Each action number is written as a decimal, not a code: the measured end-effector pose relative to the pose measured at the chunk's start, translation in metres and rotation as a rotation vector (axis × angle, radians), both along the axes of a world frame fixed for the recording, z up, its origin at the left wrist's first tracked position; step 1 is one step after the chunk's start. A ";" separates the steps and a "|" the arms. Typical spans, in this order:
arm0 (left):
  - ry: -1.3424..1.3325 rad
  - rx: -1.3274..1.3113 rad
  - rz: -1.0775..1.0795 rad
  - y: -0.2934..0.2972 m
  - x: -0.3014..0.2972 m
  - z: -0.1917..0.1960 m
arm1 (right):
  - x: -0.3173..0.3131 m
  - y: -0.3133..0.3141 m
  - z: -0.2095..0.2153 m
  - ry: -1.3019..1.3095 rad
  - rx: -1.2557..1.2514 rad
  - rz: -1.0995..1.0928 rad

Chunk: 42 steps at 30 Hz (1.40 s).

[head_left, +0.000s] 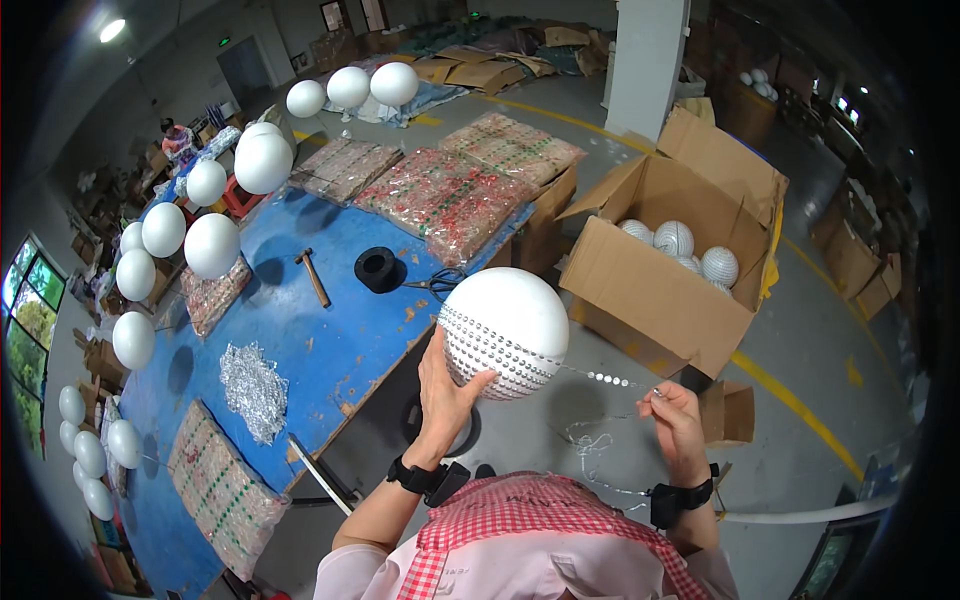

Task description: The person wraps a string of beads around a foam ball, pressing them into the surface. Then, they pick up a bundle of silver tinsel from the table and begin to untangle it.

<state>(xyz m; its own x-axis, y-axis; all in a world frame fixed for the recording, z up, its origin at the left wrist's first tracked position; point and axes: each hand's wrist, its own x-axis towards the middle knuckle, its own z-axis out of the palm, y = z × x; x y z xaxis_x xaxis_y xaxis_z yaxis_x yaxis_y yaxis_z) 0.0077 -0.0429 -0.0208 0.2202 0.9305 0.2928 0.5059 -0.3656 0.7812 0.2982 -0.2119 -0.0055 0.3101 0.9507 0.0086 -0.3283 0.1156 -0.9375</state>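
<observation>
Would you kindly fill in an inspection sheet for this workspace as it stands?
Surface: blue table, paint worn along its near edge.
Job's things: white ball, lower part covered in sequin rows; sequin string running off it.
Clutter: hammer, black tape roll, scissors, loose silver sequin pile, bagged sequin packs.
Hands: left hand cups the ball from below; right hand pinches the string.
Cables: nothing seen.
Surroundings: plain white balls along the table's left, open carton holding finished balls, concrete floor with yellow lines.
</observation>
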 end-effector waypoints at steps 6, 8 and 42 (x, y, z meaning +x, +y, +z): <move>0.020 -0.008 0.003 0.000 0.000 0.003 | 0.007 -0.001 -0.007 -0.054 -0.039 -0.062; 0.004 -0.017 -0.002 0.001 0.000 0.003 | 0.008 -0.002 -0.008 -0.077 -0.076 -0.063; 0.057 -0.024 -0.101 0.006 -0.003 -0.004 | -0.027 0.046 -0.004 -0.247 -0.335 0.234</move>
